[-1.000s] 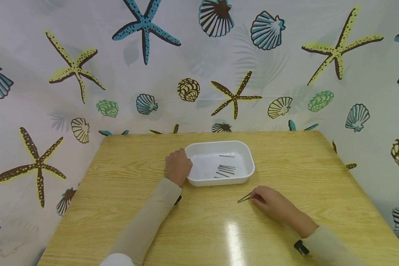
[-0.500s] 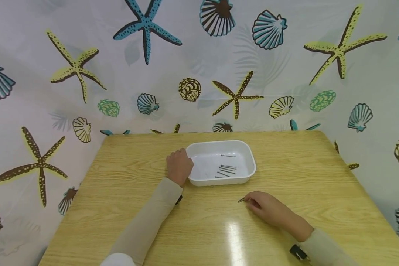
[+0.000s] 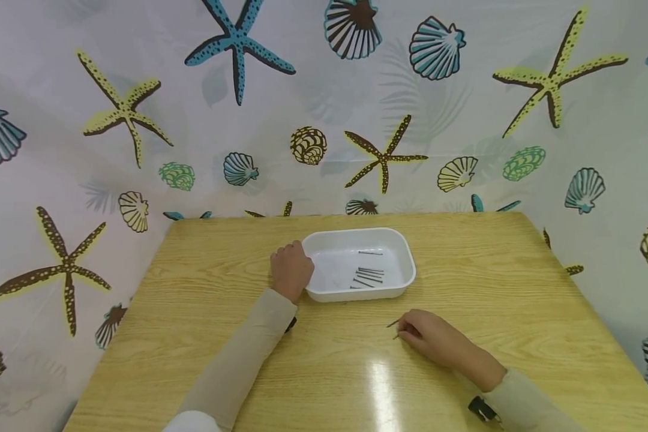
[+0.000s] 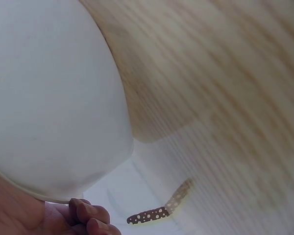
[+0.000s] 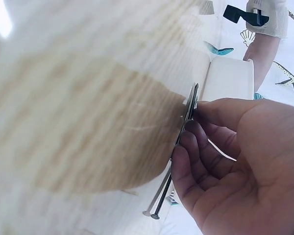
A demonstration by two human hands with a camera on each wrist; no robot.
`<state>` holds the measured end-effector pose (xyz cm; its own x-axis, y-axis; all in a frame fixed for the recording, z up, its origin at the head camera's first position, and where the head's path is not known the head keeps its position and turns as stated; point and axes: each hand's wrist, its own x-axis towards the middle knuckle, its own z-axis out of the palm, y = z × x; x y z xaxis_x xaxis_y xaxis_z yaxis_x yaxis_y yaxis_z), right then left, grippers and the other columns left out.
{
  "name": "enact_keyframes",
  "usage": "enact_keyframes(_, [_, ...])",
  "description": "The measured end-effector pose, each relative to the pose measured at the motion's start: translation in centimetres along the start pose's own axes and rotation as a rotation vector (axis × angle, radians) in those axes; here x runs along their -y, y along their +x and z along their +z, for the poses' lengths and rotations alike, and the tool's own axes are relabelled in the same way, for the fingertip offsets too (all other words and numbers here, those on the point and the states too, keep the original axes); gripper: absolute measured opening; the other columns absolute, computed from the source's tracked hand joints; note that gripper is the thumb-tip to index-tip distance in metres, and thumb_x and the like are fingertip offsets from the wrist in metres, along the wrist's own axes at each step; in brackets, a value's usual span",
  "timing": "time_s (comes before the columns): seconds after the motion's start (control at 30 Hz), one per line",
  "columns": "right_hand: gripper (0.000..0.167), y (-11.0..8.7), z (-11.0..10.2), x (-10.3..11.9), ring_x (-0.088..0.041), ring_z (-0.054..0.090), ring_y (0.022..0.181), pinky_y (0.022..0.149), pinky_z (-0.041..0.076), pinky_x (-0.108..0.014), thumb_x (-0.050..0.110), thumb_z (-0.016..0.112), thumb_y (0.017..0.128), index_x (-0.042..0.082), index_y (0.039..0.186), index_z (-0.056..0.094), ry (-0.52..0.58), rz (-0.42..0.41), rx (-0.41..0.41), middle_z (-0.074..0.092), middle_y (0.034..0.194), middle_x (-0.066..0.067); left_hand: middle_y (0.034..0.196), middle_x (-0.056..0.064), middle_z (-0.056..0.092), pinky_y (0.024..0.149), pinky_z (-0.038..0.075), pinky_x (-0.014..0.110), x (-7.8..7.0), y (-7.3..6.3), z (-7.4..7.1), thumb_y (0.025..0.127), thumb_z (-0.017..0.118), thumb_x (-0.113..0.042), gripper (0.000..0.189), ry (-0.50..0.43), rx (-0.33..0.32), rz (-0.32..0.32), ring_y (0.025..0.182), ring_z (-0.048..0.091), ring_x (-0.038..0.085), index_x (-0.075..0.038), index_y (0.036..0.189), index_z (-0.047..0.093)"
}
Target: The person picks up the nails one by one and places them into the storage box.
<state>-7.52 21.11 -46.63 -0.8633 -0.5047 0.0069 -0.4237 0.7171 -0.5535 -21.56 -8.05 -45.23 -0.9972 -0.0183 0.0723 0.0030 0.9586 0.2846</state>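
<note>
My left hand (image 3: 290, 270) grips the left end of a white plastic tray (image 3: 356, 296); in the left wrist view its fingers (image 4: 90, 213) curl at the rim. Inside the tray, several dark nails (image 3: 368, 275) lie toward the right, most in a loose row and one (image 3: 369, 252) farther back. My right hand (image 3: 432, 339) is low over the table, in front of the tray's right corner. Its thumb and fingertips pinch a nail (image 5: 163, 196), whose flat head and pointed end both stick out past them. A paler line beside the nail looks like its reflection in the tabletop.
The glossy wooden table (image 3: 464, 252) carries the tray near its far middle. A hanging cloth (image 3: 324, 90) printed with starfish and shells surrounds it at the back and sides. Black wrist devices (image 3: 483, 409) sit by the sleeves.
The right hand has moved slightly left and toward the near edge, and the nail has turned in its fingertips. The left hand stays on the tray, which has not moved.
</note>
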Motion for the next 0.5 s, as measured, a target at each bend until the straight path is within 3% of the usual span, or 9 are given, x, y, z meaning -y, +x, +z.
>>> enact_keyframes(0.5, [0.011,-0.7,-0.63,0.48,-0.006,0.042,0.069,0.063,0.042,-0.026,0.017,0.069,0.083,0.017,0.079,0.059,-0.165,0.093,-0.055,0.045,0.075,0.009,0.092,0.015,0.063,0.078,0.042,0.045,-0.22,-0.18,-0.14,0.089,0.048,-0.018,0.027,0.008,-0.022,0.016,0.086,0.058,0.031,0.0,0.104,0.061])
